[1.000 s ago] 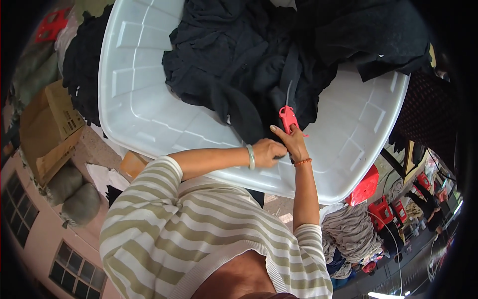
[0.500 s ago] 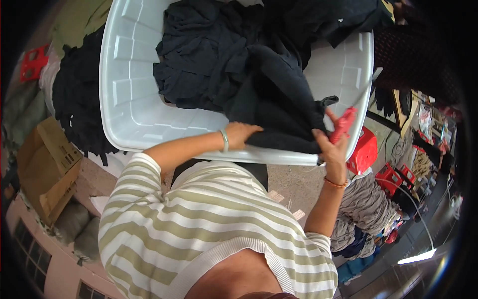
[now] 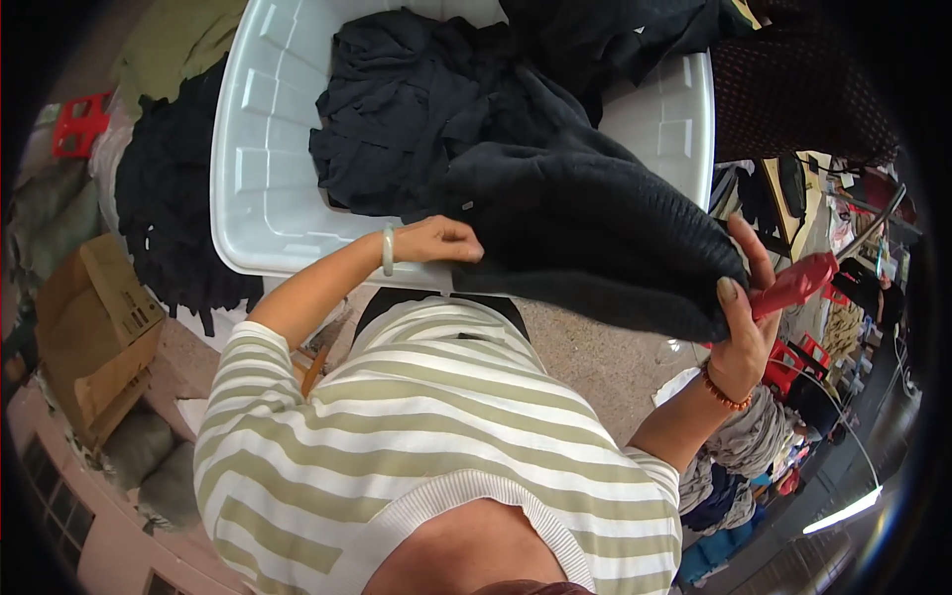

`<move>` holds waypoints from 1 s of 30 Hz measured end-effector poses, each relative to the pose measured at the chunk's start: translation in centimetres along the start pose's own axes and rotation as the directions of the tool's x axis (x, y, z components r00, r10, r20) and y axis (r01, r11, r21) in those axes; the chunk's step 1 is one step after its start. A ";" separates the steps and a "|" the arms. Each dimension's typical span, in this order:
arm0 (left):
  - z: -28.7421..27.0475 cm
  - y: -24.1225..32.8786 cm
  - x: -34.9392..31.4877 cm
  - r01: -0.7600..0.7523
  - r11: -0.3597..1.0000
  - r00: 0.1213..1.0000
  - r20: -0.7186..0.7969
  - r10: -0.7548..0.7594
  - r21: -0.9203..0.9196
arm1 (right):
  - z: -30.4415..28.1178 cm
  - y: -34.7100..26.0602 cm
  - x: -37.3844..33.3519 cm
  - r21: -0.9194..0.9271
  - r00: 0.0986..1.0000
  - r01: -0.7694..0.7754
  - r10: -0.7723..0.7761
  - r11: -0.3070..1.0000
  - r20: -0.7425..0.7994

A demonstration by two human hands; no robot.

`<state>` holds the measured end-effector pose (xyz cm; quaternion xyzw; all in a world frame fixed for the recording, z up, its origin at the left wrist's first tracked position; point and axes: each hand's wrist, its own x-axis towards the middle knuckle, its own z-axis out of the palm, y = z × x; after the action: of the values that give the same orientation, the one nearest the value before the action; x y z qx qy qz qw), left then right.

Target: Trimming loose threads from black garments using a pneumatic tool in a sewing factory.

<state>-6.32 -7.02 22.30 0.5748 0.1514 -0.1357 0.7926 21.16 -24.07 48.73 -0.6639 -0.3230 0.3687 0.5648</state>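
A black knitted garment [image 3: 585, 233] is stretched between my two hands over the near edge of the white plastic tub [image 3: 233, 188]. My left hand [image 3: 433, 242] pinches its left part with curled fingers, close to the tub's rim. At the right, my right hand [image 3: 746, 322] grips the garment's ribbed end between thumb and fingers. The same hand also holds a red-handled tool [image 3: 798, 285], its thin metal shaft pointing up and away; the exact kind does not show. More black garments [image 3: 397, 109] lie heaped inside the tub.
Black clothing [image 3: 174, 218] is piled left of the tub, near an open cardboard box [image 3: 99, 342]. Red stools [image 3: 81, 124] stand at far left and at right. Grey cloth [image 3: 739, 436] is heaped at lower right. A dark perforated surface [image 3: 793, 89] lies beyond the tub's right side.
My right hand has moved right and slightly down, past the tub's rim, drawing the garment out long. My left hand has shifted a little left and up.
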 end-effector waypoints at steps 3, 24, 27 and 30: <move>1.4 -1.7 4.4 0.086 0.891 0.798 -0.504 -0.330 -0.446 | -1.7 -0.1 -2.1 -0.044 1.000 0.012 -0.011 0.999 0.005; 10.4 17.8 9.5 -0.696 0.406 0.716 -0.612 0.336 -0.592 | 0.4 7.3 -1.7 -0.550 0.938 0.346 -0.292 0.760 0.187; 12.1 15.4 9.8 -0.576 0.399 0.813 -0.552 0.187 -0.713 | 1.5 9.3 -0.9 -0.666 0.979 0.202 -0.122 0.718 0.165; 12.3 12.3 9.7 -0.495 0.269 0.869 -0.475 0.140 -0.826 | 0.0 13.3 -1.6 -0.643 0.970 0.236 -0.141 0.729 0.196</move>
<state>8.41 -15.43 32.74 0.0494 0.2021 0.2308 0.9505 20.49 -27.49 35.82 -0.7579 -0.5355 0.2146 0.3046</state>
